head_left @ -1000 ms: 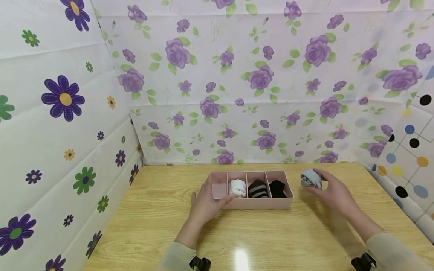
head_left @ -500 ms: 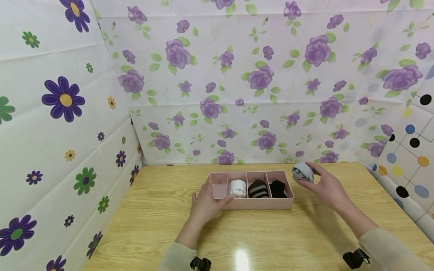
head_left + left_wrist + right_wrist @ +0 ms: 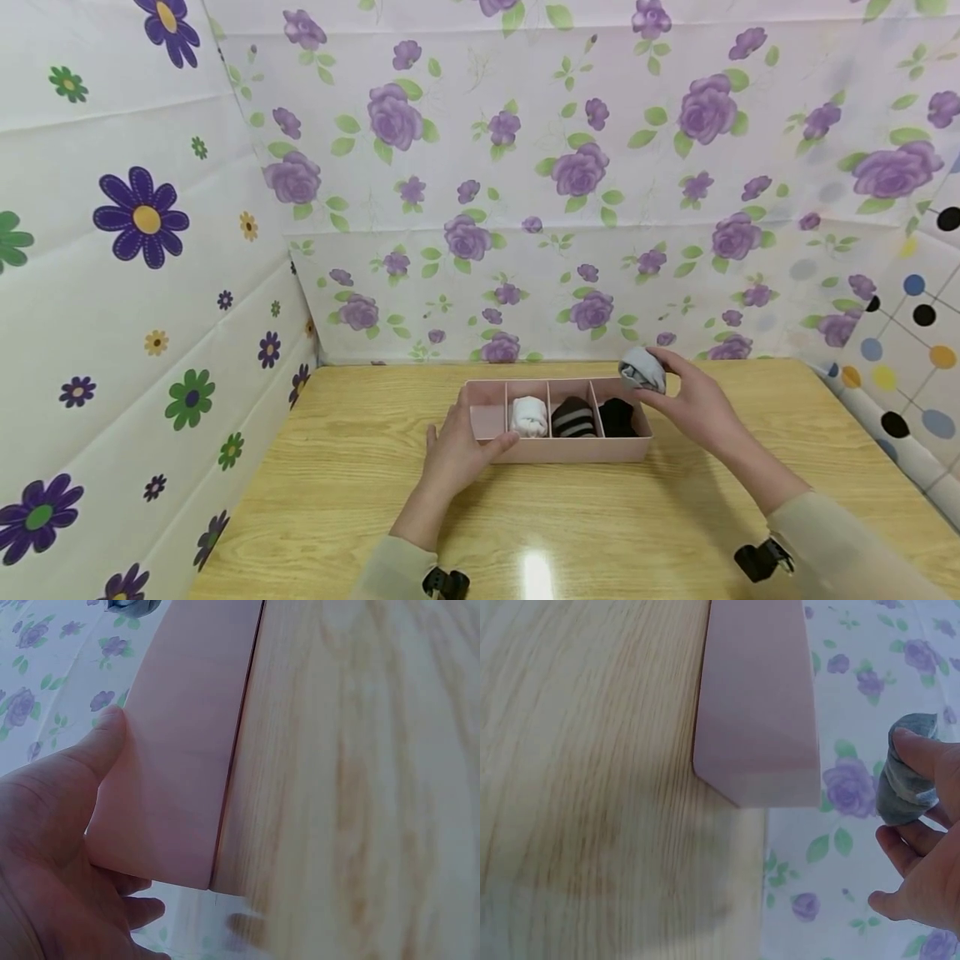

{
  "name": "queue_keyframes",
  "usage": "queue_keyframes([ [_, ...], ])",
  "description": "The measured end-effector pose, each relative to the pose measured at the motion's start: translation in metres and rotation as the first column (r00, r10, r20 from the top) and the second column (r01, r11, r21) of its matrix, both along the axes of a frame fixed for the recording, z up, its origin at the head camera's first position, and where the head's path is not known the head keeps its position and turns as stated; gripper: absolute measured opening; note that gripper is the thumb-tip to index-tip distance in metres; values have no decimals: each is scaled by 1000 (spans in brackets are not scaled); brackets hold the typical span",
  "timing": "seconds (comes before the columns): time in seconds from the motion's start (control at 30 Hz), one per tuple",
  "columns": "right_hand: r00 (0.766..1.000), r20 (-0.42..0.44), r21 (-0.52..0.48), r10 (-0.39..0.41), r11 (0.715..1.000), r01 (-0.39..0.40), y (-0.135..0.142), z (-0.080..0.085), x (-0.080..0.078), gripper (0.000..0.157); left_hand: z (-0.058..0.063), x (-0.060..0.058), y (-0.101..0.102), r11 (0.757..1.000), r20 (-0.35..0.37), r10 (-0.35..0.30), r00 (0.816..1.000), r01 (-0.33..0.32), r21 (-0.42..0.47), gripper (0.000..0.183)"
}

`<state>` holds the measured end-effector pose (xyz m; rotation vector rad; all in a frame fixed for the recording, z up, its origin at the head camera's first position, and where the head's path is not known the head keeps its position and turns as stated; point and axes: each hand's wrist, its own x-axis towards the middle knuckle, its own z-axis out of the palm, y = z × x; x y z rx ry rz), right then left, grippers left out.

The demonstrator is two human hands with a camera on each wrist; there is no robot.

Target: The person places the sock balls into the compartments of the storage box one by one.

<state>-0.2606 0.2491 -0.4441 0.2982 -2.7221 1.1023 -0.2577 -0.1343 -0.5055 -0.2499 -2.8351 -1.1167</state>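
A pink box (image 3: 570,451) with a row of compartments stands on the table. In it sit a white rolled sock (image 3: 529,417), a brown-and-grey striped sock (image 3: 573,417) and a black sock (image 3: 617,417), each in its own compartment; the leftmost compartment holds nothing. My left hand (image 3: 455,454) grips the box's left end, thumb at the front rim and fingers around the side. Between the thumb and fingers of my right hand (image 3: 693,404) is a grey rolled sock (image 3: 642,370), raised above the box's right end. The right wrist view shows this grey sock (image 3: 909,776) pinched in profile.
The box rests on a light wooden table (image 3: 585,525). Behind the table hangs a cloth with purple roses (image 3: 577,171); a daisy-patterned cloth (image 3: 247,158) closes the left side and a dotted one (image 3: 911,367) the right.
My right hand has carried the grey rolled sock leftward and slightly up, from beside the box to over its right end. My left hand and the box have stayed in place.
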Motion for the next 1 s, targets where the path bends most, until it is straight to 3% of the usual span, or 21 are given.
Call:
queue_keyframes([
  [0.43, 998, 16, -35, 58, 998, -57, -38, 8, -12, 81, 0, -1, 0, 1000, 7, 14, 1000, -14, 7, 124],
  [1.0, 982, 9, -59, 187, 981, -187, -90, 0, -31, 74, 3, 1, -1, 1000, -3, 11, 1000, -11, 1, 123],
])
